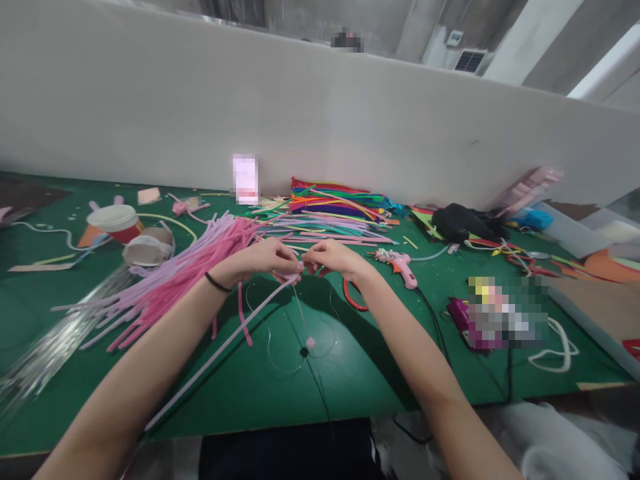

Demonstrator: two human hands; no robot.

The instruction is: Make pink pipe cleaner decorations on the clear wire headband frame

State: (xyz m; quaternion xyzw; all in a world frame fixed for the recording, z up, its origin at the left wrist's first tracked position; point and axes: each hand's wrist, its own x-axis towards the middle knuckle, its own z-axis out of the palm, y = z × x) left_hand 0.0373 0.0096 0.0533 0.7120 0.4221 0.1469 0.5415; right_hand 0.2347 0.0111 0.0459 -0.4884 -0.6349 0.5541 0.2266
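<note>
My left hand and my right hand meet above the green table, fingers pinched together. Between them they grip the top end of a long pale pink pipe cleaner that slants down toward the near left edge. A thin clear wire hangs from the same pinch down to a small pink bead beside a dark bead on the mat. A black band circles my left wrist.
A heap of pink pipe cleaners lies left of my hands, a multicoloured stack behind. A pink glue gun, red-handled scissors, a paper cup, a tape roll and a grey wall surround the spot.
</note>
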